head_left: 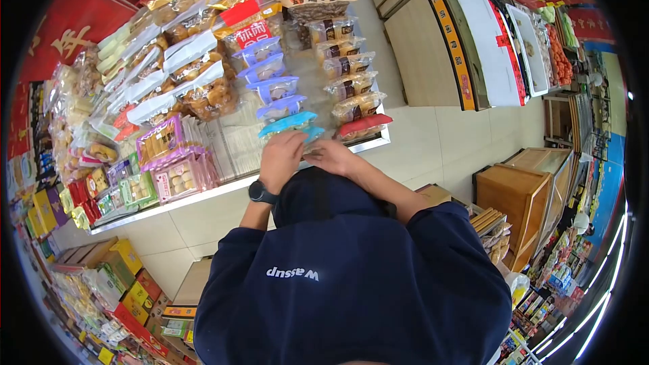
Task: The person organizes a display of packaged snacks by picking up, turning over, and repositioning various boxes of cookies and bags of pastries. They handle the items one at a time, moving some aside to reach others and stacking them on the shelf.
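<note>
Light-blue snack packets (289, 124) stand at the front end of a row on the display table. My left hand (282, 157), with a dark watch on the wrist, has its fingers closed at the front blue packet (313, 134). Close beside it, my right hand (332, 158) has its fingers bent in at the same packet's lower edge. My hands partly cover that packet. Behind it runs a row of lavender packets (278, 88). To the right stands a row of clear-wrapped brown snacks (353, 85), with a red packet (364, 126) in front.
Bagged baked goods (209, 88) and purple packs (161, 143) fill the table's left side. Its white front edge (233, 186) runs just before me. A wooden counter (433, 47) stands right across the tiled floor, with a wooden cabinet (514, 209) nearer. Stacked boxes (135, 290) sit lower left.
</note>
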Demonstrator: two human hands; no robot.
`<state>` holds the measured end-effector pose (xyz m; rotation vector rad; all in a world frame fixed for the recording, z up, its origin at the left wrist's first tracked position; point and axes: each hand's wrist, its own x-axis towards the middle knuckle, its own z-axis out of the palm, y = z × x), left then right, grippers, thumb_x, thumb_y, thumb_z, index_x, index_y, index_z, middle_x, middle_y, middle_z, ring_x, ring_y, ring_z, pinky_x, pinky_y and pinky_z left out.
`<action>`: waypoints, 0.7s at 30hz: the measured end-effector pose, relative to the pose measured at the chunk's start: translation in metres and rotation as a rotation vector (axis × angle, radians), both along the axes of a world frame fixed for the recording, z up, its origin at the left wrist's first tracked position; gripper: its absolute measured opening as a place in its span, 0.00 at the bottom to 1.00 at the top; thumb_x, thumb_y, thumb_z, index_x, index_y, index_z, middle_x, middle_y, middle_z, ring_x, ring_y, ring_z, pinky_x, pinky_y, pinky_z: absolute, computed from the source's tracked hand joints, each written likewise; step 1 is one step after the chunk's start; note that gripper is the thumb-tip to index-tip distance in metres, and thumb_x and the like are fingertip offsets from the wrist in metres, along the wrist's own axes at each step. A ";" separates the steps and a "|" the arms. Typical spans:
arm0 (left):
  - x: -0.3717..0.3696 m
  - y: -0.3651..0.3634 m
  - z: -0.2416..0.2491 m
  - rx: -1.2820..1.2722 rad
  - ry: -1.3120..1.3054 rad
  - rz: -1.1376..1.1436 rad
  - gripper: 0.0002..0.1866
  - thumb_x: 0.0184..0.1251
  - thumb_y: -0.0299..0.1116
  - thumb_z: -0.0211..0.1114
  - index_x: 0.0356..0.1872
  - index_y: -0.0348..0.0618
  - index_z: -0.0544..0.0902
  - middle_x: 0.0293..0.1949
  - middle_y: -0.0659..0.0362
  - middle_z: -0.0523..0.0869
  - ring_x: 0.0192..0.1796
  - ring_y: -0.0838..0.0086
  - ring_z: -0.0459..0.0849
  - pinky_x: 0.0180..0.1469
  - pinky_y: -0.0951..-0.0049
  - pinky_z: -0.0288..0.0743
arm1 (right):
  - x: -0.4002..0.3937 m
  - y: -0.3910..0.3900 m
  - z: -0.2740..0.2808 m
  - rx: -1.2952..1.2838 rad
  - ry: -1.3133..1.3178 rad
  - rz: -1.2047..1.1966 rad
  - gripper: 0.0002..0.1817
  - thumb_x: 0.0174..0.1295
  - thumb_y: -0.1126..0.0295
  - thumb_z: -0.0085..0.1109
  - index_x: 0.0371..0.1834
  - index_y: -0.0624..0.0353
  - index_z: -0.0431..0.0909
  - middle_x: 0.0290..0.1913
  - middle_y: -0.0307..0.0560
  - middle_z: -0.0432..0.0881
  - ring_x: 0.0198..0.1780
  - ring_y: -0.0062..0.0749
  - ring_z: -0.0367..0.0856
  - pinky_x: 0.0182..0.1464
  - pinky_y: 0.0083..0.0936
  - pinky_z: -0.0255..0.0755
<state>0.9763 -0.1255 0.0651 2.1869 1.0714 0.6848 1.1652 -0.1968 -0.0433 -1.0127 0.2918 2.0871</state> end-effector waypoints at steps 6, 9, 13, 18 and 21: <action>-0.053 0.045 -0.047 -0.577 -0.607 0.562 0.17 0.74 0.41 0.64 0.56 0.44 0.82 0.55 0.56 0.85 0.61 0.66 0.81 0.62 0.61 0.72 | -0.022 0.009 -0.015 -0.042 0.083 0.033 0.13 0.66 0.77 0.62 0.52 0.65 0.76 0.53 0.53 0.79 0.57 0.43 0.79 0.66 0.38 0.75; -0.068 0.065 -0.122 -0.723 -0.796 0.643 0.28 0.80 0.53 0.53 0.72 0.49 0.69 0.71 0.53 0.73 0.73 0.62 0.69 0.72 0.57 0.62 | -0.031 0.011 -0.023 -0.011 0.027 0.044 0.12 0.68 0.76 0.60 0.53 0.66 0.74 0.55 0.53 0.79 0.60 0.43 0.78 0.69 0.40 0.73; -0.040 0.095 -0.159 -0.754 -0.972 0.644 0.35 0.81 0.60 0.48 0.78 0.47 0.61 0.76 0.54 0.65 0.78 0.61 0.62 0.76 0.53 0.57 | -0.031 0.006 -0.008 -0.006 0.008 -0.005 0.14 0.66 0.76 0.64 0.54 0.62 0.76 0.53 0.48 0.82 0.56 0.38 0.81 0.65 0.39 0.75; -0.011 0.135 -0.176 -1.018 -1.416 0.463 0.32 0.83 0.58 0.43 0.73 0.45 0.67 0.67 0.56 0.77 0.67 0.64 0.76 0.70 0.59 0.68 | -0.032 0.007 -0.004 0.002 0.014 -0.043 0.17 0.66 0.77 0.65 0.57 0.59 0.76 0.55 0.47 0.82 0.56 0.36 0.82 0.61 0.38 0.76; -0.013 0.149 -0.219 -0.977 -1.412 0.486 0.32 0.83 0.59 0.44 0.72 0.44 0.69 0.65 0.56 0.79 0.65 0.64 0.78 0.68 0.59 0.71 | -0.032 0.006 -0.002 -0.010 0.031 -0.077 0.16 0.66 0.78 0.64 0.56 0.59 0.76 0.55 0.47 0.82 0.57 0.36 0.81 0.62 0.39 0.76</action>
